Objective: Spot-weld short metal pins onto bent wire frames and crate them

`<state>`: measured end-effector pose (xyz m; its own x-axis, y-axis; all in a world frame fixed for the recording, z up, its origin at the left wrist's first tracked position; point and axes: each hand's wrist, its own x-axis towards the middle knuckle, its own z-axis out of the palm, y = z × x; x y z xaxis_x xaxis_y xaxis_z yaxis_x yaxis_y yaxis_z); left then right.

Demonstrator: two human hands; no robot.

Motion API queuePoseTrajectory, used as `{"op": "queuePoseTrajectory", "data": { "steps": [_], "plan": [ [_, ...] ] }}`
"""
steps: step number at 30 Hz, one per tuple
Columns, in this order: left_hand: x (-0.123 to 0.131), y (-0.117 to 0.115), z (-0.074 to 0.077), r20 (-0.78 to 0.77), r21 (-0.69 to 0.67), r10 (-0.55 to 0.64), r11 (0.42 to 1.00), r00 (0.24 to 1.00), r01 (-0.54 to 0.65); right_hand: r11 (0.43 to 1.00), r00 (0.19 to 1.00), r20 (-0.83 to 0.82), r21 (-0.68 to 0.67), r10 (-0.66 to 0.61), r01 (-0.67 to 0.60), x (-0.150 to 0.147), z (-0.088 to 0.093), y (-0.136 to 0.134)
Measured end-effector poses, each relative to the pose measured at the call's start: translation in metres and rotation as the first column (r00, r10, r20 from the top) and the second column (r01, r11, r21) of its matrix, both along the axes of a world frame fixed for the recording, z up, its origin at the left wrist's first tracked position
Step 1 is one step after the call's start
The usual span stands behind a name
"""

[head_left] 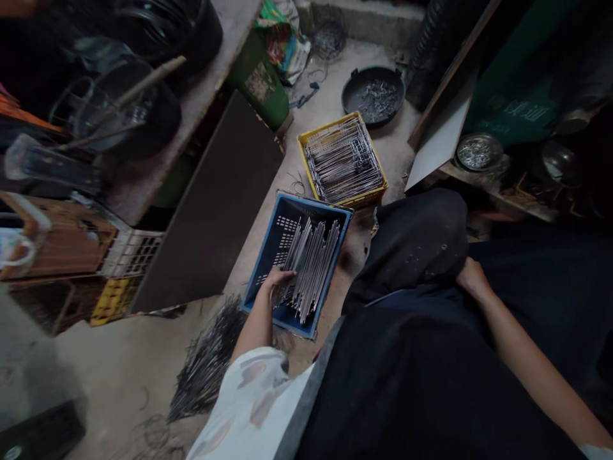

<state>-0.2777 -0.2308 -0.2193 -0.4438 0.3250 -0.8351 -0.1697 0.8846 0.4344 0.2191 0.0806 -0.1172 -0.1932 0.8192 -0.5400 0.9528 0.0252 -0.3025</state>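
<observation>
My left hand (279,279) reaches into a blue plastic basket (259,268) on the floor in front of me. It is closed around the near left part of a bundle of thin metal rods (316,271), thumb on top; its other fingers are mostly hidden. The rods lie side by side along the basket's right side. My right hand (472,273) rests against my dark-clad knee (421,236), and its fingers are hidden behind the cloth.
A yellow crate (306,160) of bent metal rods adjoins the basket's far end. Beyond stands a black pan (352,105) with small metal pieces. A dark board (215,211) leans at left. Loose wires (211,364) lie on the floor near the basket.
</observation>
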Motion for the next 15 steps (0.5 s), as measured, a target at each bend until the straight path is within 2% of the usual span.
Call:
{"op": "queuePoseTrajectory", "data": {
  "steps": [4,11,15],
  "plan": [
    [-0.015,0.014,0.031,0.04,0.004,-0.022,1.0,0.999,0.021,0.989,0.984,0.115,-0.081,0.134,-0.125,0.0,0.001,0.001],
    [-0.041,0.027,0.09,0.106,0.067,0.0,0.998,0.994,-0.007,0.968,0.96,0.121,-0.035,0.251,-0.249,0.007,-0.006,0.001],
    [-0.047,0.028,0.12,0.121,0.084,-0.005,0.996,0.993,-0.006,0.955,0.943,0.156,-0.003,0.294,-0.297,0.006,-0.004,0.004]
  ]
}}
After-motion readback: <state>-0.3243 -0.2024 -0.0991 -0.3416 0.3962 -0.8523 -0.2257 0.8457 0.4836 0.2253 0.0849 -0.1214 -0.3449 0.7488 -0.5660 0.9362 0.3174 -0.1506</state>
